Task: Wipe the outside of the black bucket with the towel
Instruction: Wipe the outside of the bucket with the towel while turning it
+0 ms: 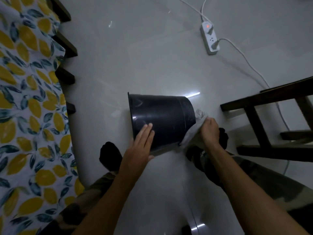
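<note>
The black bucket (pixel 162 116) lies on its side on the pale floor, its rim to the left and its base to the right. My left hand (pixel 141 143) rests flat on the bucket's near side by the rim, fingers extended. My right hand (pixel 210 131) is shut on a light-coloured towel (pixel 193 133), pressing it against the bucket's base end. Part of the towel is hidden under my hand.
A bed with a lemon-print sheet (pixel 25 99) and dark wooden slats runs along the left. A dark wooden stool frame (pixel 264 119) stands at the right. A white power strip (pixel 210 38) with cables lies at the back right. My feet in black socks (pixel 110 155) flank the bucket.
</note>
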`<state>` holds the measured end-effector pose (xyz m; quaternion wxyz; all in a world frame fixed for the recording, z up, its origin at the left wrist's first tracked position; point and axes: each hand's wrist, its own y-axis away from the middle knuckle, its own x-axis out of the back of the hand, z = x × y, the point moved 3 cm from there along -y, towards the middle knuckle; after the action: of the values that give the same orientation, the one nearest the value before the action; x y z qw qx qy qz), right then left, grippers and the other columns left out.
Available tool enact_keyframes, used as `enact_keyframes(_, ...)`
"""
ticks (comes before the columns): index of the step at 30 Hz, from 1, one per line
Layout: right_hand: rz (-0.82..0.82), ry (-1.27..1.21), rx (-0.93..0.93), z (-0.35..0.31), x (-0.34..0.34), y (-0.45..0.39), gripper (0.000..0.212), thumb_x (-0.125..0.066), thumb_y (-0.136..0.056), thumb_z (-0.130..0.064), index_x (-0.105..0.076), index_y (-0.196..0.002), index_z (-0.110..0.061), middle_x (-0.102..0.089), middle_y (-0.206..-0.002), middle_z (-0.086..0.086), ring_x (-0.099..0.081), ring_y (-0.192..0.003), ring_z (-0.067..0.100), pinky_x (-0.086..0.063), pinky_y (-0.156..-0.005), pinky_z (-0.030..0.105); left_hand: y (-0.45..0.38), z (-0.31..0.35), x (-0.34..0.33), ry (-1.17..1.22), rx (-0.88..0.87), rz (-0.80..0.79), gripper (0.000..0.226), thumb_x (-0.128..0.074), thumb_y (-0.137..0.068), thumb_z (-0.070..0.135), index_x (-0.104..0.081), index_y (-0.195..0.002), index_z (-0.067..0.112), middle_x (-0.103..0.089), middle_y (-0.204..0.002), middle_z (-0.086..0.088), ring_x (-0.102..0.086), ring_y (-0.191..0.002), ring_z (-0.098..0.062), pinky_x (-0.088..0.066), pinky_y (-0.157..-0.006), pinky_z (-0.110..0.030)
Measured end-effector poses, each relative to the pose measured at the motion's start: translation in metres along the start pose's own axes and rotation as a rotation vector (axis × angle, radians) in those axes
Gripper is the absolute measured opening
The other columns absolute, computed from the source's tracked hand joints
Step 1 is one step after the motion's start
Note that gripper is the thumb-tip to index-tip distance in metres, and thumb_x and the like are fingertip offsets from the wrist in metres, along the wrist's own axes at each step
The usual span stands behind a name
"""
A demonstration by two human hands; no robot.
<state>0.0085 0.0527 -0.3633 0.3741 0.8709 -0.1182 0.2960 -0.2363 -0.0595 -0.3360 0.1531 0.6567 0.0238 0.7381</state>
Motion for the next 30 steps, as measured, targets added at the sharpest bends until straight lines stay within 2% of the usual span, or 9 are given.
enact_keyframes(3,0.088,-0.093,-0.003,0.004,0.018,0.035,0.040,-0.029,-0.114,-0.030,-0.058,-0.122,-0.004,-0.059,-0.106,0.010,-0.056,-0.096,0.022,-0.042,-0.078,0.029,0.027,0.015,0.002,0.017,-0.028,0.100,0.077,-0.075,-0.080,0.056,-0.060,-0.136,0.005,-0.057,-0.145,-0.015,-0.059,-0.129,-0.027,-0.061,-0.081,-0.040)
enact_keyframes(6,0.144,-0.162,0.061,-0.001,0.031,0.079,0.034,-0.030,-0.113,-0.031,-0.056,-0.109,-0.008,-0.057,-0.093,0.003,-0.057,-0.086,0.019,-0.038,-0.060,0.023,0.042,0.028,0.018,0.018,-0.017,0.203,0.062,-0.051,-0.092,0.059,-0.065,-0.125,0.009,-0.073,-0.117,-0.009,-0.073,-0.099,-0.022,-0.056,-0.062,-0.031)
enact_keyframes(9,0.154,-0.157,0.219,-0.010,0.040,0.120,0.030,-0.035,-0.113,-0.027,-0.054,-0.097,-0.010,-0.056,-0.083,-0.001,-0.053,-0.071,-0.001,-0.038,-0.054,0.007,0.033,0.028,0.030,-0.001,0.077,0.223,0.070,-0.063,-0.086,0.061,-0.062,-0.130,0.007,-0.068,-0.124,-0.012,-0.069,-0.104,-0.027,-0.055,-0.072,-0.036)
enact_keyframes(12,0.115,-0.168,0.331,-0.011,0.039,0.146,0.026,-0.038,-0.112,-0.022,-0.053,-0.092,-0.014,-0.057,-0.076,-0.006,-0.057,-0.066,-0.011,-0.042,-0.057,0.005,0.011,0.018,0.038,0.023,0.237,0.092,0.105,-0.076,-0.066,0.073,-0.050,-0.144,0.007,-0.051,-0.148,-0.016,-0.055,-0.128,-0.034,-0.051,-0.092,-0.047)
enact_keyframes(15,0.054,-0.148,0.372,-0.003,0.031,0.151,0.025,-0.038,-0.112,-0.026,-0.056,-0.096,-0.019,-0.061,-0.080,-0.007,-0.059,-0.071,-0.007,-0.046,-0.057,0.012,-0.006,0.013,0.039,0.056,0.309,-0.025,0.130,-0.070,-0.053,0.088,-0.036,-0.152,0.012,-0.033,-0.160,-0.017,-0.037,-0.142,-0.037,-0.041,-0.104,-0.053)
enact_keyframes(19,0.036,-0.116,0.363,0.000,0.027,0.126,0.024,-0.038,-0.112,-0.019,-0.055,-0.096,-0.016,-0.058,-0.080,-0.006,-0.058,-0.072,-0.011,-0.042,-0.060,0.005,-0.016,0.010,0.029,0.245,0.441,-0.196,0.145,-0.068,-0.048,0.092,-0.006,-0.160,0.023,0.010,-0.168,-0.018,-0.002,-0.153,-0.044,-0.028,-0.116,-0.059)
enact_keyframes(22,-0.020,-0.023,0.308,0.005,0.014,0.085,0.025,-0.036,-0.112,-0.022,-0.053,-0.097,-0.014,-0.055,-0.089,0.003,-0.058,-0.084,0.012,-0.040,-0.065,0.013,-0.019,0.008,0.019,0.485,0.528,-0.322,0.150,-0.081,-0.051,0.079,0.005,-0.161,0.024,0.031,-0.163,-0.012,0.003,-0.154,-0.040,-0.030,-0.117,-0.055)
enact_keyframes(26,-0.152,-0.053,0.235,0.009,-0.007,0.055,0.032,-0.032,-0.113,-0.032,-0.057,-0.109,-0.013,-0.064,-0.104,0.006,-0.062,-0.096,0.022,-0.051,-0.082,0.034,-0.024,0.005,0.023,0.468,0.457,-0.230,0.150,-0.084,-0.052,0.073,0.004,-0.161,0.022,0.035,-0.162,-0.011,0.008,-0.155,-0.036,-0.029,-0.118,-0.052)
enact_keyframes(30,-0.203,-0.133,0.224,0.012,-0.005,0.062,0.032,-0.031,-0.114,-0.030,-0.057,-0.117,-0.012,-0.062,-0.104,-0.002,-0.057,-0.092,0.008,-0.044,-0.077,0.024,-0.019,-0.010,0.027,0.366,0.325,-0.029,0.150,-0.089,-0.049,0.068,-0.004,-0.162,0.018,0.021,-0.166,-0.016,-0.002,-0.154,-0.039,-0.039,-0.112,-0.052)
